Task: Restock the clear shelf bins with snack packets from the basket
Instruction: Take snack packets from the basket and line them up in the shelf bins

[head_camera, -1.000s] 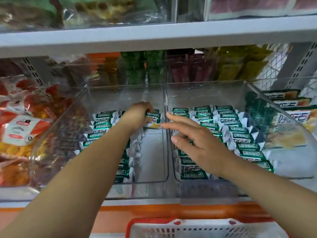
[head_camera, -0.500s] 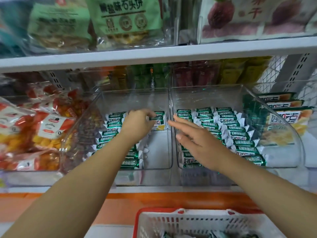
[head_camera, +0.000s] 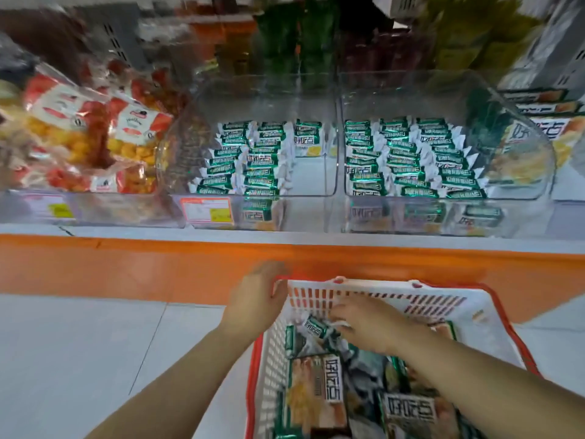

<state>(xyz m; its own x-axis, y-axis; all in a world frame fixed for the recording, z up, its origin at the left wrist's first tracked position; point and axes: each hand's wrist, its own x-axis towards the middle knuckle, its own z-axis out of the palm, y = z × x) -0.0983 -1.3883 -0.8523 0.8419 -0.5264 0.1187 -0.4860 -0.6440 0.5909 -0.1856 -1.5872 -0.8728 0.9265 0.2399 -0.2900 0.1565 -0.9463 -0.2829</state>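
Shelf [head_camera: 316, 239] carries two clear bins side by side. The right bin [head_camera: 522, 128] has three full rows. The left bin [head_camera: 311, 179] has two rows plus the start of a third at the back, with bare floor in front of it, so I'd say that's the gap to fill.

In the bins the packets stand on edge and overlap front to back, each with its long axis running left-right.

Basket [head_camera: 364, 296] sits on the floor below the shelf and holds a loose pile. The big packets [head_camera: 316, 391] lie flat with their long axis roughly front-back.

Small packet [head_camera: 313, 326] is in the basket's far left corner, on top of the pile. Its long axis is diagonal, with the far end toward the corner and the near crimped end toward the right hand [head_camera: 376, 327].

Right fingers [head_camera: 340, 308] are curled onto that white crimp, which reads as a pinch, though it's blurred.

Left hand [head_camera: 254, 301] is at the basket's far left corner, outside the rim. Can't tell whether it grips the rim or just rests there.

Handling, my guess:
- Light, with a slick, crinkly film wrap, and probably brittle inside.
- The crimp is floppy, so the packet will swing from it.
- Better to grip across the short width at mid-body.
- It needs turning so the long axis runs left-right before it drops into the row.
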